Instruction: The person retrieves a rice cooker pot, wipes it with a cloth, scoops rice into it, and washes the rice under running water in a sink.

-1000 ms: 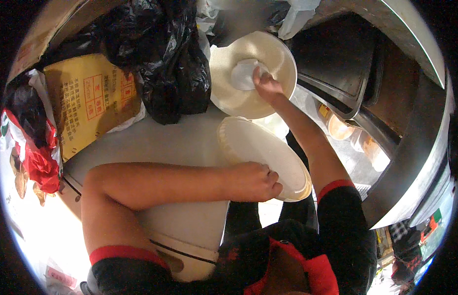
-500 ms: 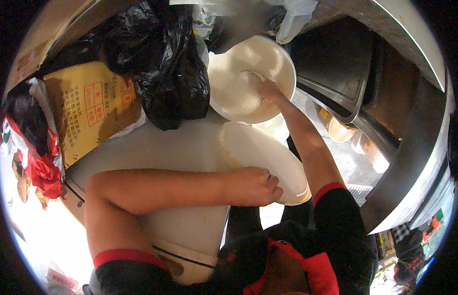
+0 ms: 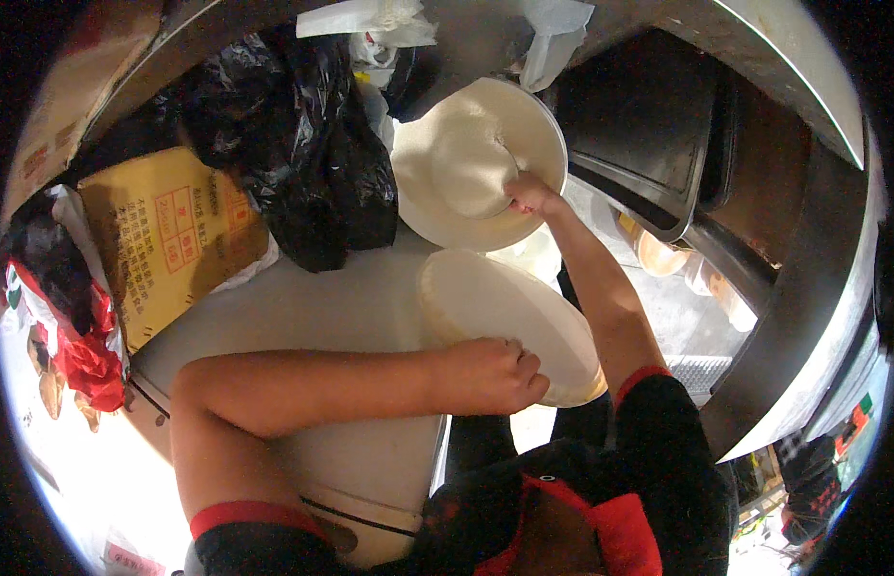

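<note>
My left hand [image 3: 490, 374] grips the near rim of a stack of cream round plates [image 3: 505, 312], which juts off the edge of a white surface [image 3: 303, 317]. My right hand [image 3: 529, 195] reaches farther out and holds the edge of a cream dish [image 3: 461, 158]. That dish stands tilted inside a larger cream round basin [image 3: 538, 125]. Both forearms are bare, with red-trimmed black sleeves.
A black plastic bag [image 3: 303, 144] lies left of the basin, and a yellow printed cardboard box [image 3: 169, 240] lies beyond it. Red plastic [image 3: 82, 355] hangs at the far left. A dark metal tray [image 3: 658, 144] and curved steel wall [image 3: 802, 288] stand on the right. White bags [image 3: 370, 19] sit at the top.
My right hand has slid from the middle of the basin to its right side and now holds a tilted cream dish there. My left hand stays on the plate stack.
</note>
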